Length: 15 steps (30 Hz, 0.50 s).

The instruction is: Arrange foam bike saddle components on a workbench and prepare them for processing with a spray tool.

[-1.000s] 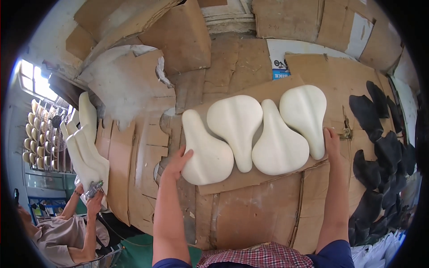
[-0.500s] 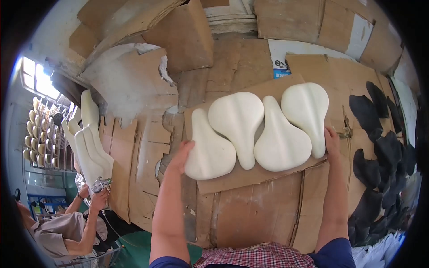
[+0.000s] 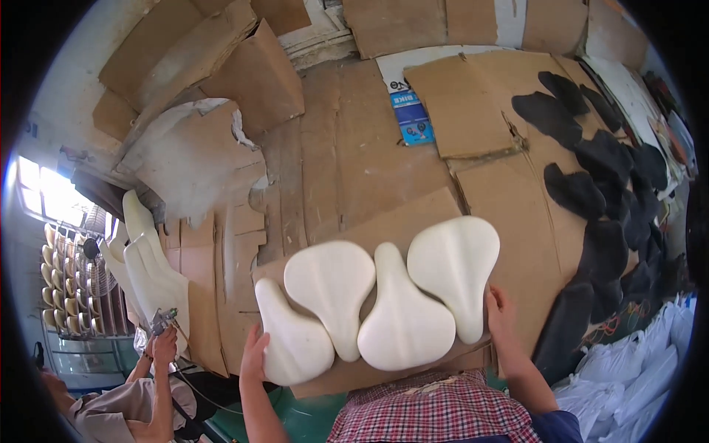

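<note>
Several cream foam bicycle saddle pads lie in a row on a cardboard sheet (image 3: 422,210), their narrow ends pointing alternately near and far. My left hand (image 3: 255,356) grips the sheet's left end, beside the leftmost saddle pad (image 3: 299,340). At the opposite end my right hand (image 3: 501,314) is closed on the edge, close to the rightmost saddle pad (image 3: 454,258). Between them sit two more, a middle-left saddle pad (image 3: 330,277) and a middle-right saddle pad (image 3: 408,328). The sheet hides part of my fingers. Its near edge is close to my checked apron (image 3: 436,406).
Cardboard covers the work table (image 3: 332,162). Black saddle-shaped covers (image 3: 602,244) lie along the right, above white plastic bags (image 3: 620,384). At left, a co-worker's hand (image 3: 164,345) holds a spray gun (image 3: 162,321) by cream pads (image 3: 151,258). A rack of pads (image 3: 70,284) stands behind.
Both hands have drawn the cardboard sheet with its saddle pads toward my body. My view has shifted, showing more of the blue printed box panel and the white bags.
</note>
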Tool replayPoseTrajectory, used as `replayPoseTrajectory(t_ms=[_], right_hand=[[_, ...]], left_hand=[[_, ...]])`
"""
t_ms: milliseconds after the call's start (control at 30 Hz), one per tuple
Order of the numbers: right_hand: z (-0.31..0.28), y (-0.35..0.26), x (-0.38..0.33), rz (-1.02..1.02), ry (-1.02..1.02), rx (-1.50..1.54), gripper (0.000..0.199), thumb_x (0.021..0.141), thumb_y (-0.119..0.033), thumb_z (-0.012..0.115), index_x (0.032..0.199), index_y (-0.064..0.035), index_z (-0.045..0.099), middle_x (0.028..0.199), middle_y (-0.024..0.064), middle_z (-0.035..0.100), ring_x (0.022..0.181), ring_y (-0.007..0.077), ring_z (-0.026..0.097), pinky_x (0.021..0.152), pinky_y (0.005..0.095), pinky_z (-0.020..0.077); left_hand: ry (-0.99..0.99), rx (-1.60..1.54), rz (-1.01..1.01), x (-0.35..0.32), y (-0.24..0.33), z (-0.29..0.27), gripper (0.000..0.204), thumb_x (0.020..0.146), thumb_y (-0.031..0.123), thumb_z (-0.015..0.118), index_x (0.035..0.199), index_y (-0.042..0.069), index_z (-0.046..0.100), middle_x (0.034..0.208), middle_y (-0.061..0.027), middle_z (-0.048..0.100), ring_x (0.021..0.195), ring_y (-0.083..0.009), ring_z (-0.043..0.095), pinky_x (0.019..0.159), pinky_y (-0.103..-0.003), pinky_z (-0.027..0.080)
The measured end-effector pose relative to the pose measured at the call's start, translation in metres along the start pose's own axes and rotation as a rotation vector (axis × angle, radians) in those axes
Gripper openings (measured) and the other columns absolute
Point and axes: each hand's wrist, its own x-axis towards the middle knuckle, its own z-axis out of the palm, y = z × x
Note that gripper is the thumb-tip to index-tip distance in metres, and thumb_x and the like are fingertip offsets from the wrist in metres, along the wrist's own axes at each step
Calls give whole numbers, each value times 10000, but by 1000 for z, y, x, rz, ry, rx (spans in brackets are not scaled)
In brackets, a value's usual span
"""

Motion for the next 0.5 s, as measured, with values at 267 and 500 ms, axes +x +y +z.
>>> replayPoseTrajectory(t_ms=[267, 500], right_hand=[[4, 48, -73, -160, 50, -47, 296, 881, -123, 546, 1148, 3, 560, 947, 104, 637, 858, 164, 587, 783, 294, 472], [1, 39, -102, -111, 46, -85, 365, 835, -151, 528, 1186, -50, 538, 1046, 194, 621, 984, 298, 602, 846, 373, 471]], left_hand=[[-157, -183, -85, -3, -78, -48, 519, 869, 235, 554, 1314, 18, 396, 1215, -108, 549, 1088, -232, 548, 941, -388, 444], [-275, -238, 2, -26, -65, -81, 451, 879, 287, 527, 1222, -5, 502, 1173, -153, 587, 1084, -288, 564, 955, -435, 441]])
